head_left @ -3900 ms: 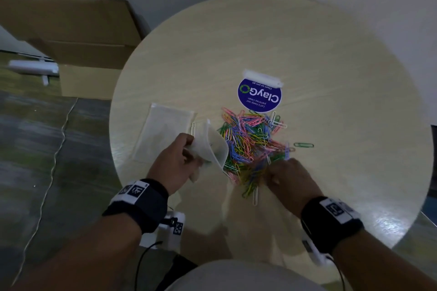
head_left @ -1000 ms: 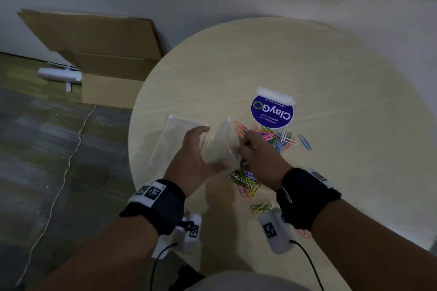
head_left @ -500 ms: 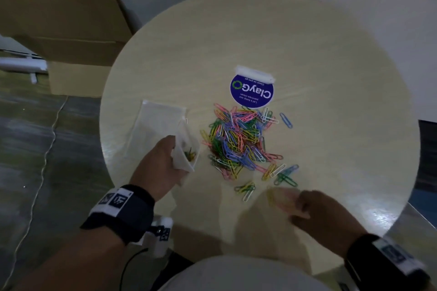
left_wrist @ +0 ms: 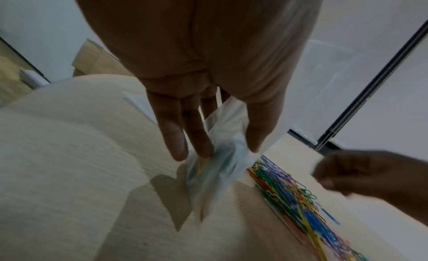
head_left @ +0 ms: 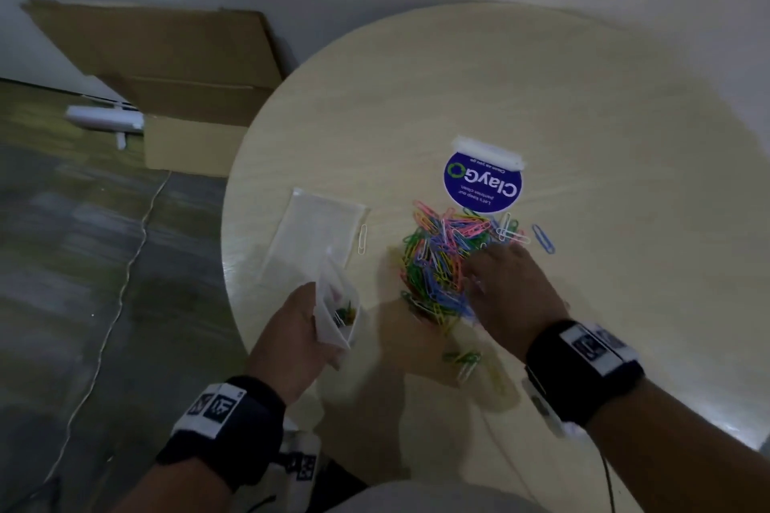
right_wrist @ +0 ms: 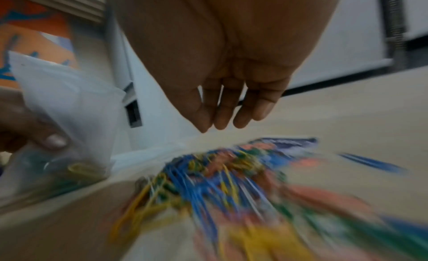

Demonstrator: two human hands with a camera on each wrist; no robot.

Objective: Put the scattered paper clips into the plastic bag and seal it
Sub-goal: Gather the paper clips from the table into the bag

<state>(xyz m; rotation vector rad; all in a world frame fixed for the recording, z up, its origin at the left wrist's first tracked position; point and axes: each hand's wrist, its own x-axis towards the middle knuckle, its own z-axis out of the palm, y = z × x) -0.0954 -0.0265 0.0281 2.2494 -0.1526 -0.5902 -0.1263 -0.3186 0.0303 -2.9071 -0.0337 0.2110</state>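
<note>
A heap of coloured paper clips (head_left: 441,262) lies on the round pale table (head_left: 583,104), blurred in the right wrist view (right_wrist: 231,182). My left hand (head_left: 300,329) holds a small clear plastic bag (head_left: 337,312) just left of the heap, thumb and fingers pinching it (left_wrist: 217,155). A few clips show inside the bag (right_wrist: 76,168). My right hand (head_left: 508,292) hovers over the heap's right side, fingers fairly straight and together (right_wrist: 222,118), holding nothing I can see. Stray clips (head_left: 462,358) lie near the front edge.
A second flat clear bag (head_left: 312,233) lies on the table's left with a white clip (head_left: 362,238) beside it. A round blue ClayGo sticker (head_left: 483,183) sits behind the heap. A cardboard box (head_left: 175,67) stands on the floor at left.
My right hand has come forward from the table's front edge onto the heap. The clips look pushed closer together. My left hand keeps hold of the bag.
</note>
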